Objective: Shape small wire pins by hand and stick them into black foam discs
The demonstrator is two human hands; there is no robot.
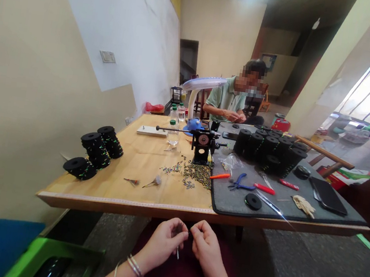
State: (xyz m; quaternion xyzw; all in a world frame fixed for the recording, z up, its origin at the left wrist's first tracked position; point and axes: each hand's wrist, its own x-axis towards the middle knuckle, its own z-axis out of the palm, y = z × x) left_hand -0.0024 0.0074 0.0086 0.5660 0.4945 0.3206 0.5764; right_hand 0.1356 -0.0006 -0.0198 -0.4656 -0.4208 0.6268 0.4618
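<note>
Below the table's front edge, over my lap, my two hands are close together with their fingertips nearly meeting. My left hand is closed, with a thin white stick poking down from its fingers. A pinch of thumb and finger closes my right hand; whatever it grips is too small to make out. Nearest on the tabletop are a small tuft with a thin stem, a short bundle of bristly strands and a heap of tiny dark and yellowish pieces.
A black hand-cranked machine with a dial stands mid-table. Black spools stand left; more spools sit on the grey mat with blue pliers and tweezers. Across the table, beyond a lamp, a person sits.
</note>
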